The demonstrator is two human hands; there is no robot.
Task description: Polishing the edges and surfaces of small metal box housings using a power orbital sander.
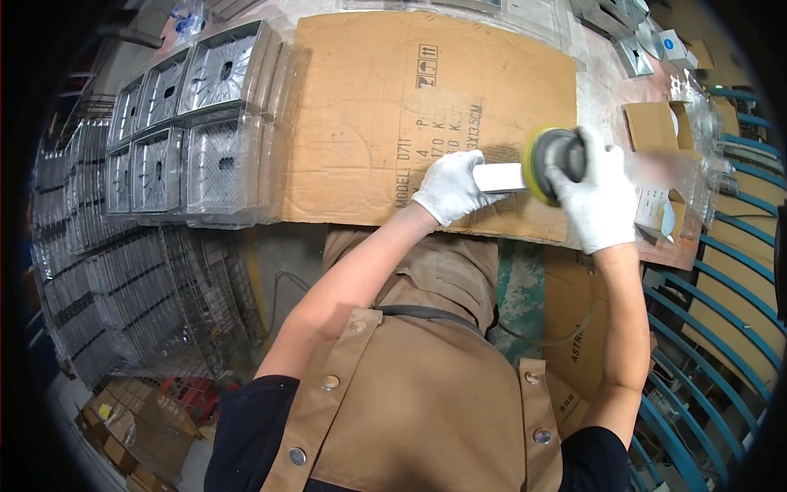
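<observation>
We look down on a person in a brown apron (434, 394) standing at a counter (605, 107), both hands in white gloves. Left hand (449, 187): fingers closed around the left end of a pale, narrow rectangular piece (498, 177), held over the near edge of a flattened cardboard sheet (352, 107). Right hand (598, 201): fingers curled around the dark body of a round power sander (561, 156), a little blurred. The sander is tipped on its side, its yellow-green pad facing the piece's right end — in our view the two meet, though we cannot tell how firmly they press.

To the left of the cardboard we note metal trays (217, 74) in two rows, wrapped in clear plastic. Lower left, more plastic-wrapped pieces (115, 287) stand in stacks near wire mesh. To the right of the right hand, an open brown carton (652, 127) lies on the counter, with a smaller open box (653, 211) nearer the person. Far right — a run of blue bars (713, 316), bent by the lens. Below the counter we make out a dark cord (541, 339).
</observation>
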